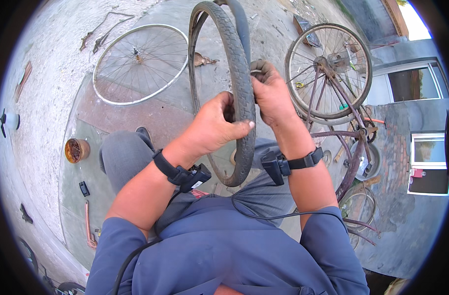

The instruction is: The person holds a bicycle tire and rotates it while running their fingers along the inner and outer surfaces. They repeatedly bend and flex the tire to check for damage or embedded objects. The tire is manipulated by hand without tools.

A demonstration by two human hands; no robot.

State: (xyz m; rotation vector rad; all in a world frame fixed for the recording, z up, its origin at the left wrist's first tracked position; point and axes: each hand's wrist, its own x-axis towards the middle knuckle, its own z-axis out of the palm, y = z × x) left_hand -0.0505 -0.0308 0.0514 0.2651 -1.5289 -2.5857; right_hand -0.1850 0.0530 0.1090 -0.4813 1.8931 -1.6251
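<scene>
A worn black bicycle tire (pixel 242 103) stands upright in front of me, detached from any wheel. My left hand (pixel 217 123) grips its near left side, with the thumb laid across the tread and the fingers curled inside. A dark grey inner tube (pixel 241 27) loops out at the top and runs down along the tire's right side to my right hand (pixel 273 93). The fingers of that hand are bent and closed on the tube against the tire. Its fingertips are partly hidden. Both wrists carry black strapped devices.
A bare spoked wheel rim (pixel 97 81) lies on the ground at the left. To the right, a rusty bicycle frame (pixel 350 169) stands with its wheel (pixel 287 64) attached. A rusty can (pixel 77 150), a small black box (pixel 84 188) and a reddish-handled tool (pixel 88 221) lie at my left.
</scene>
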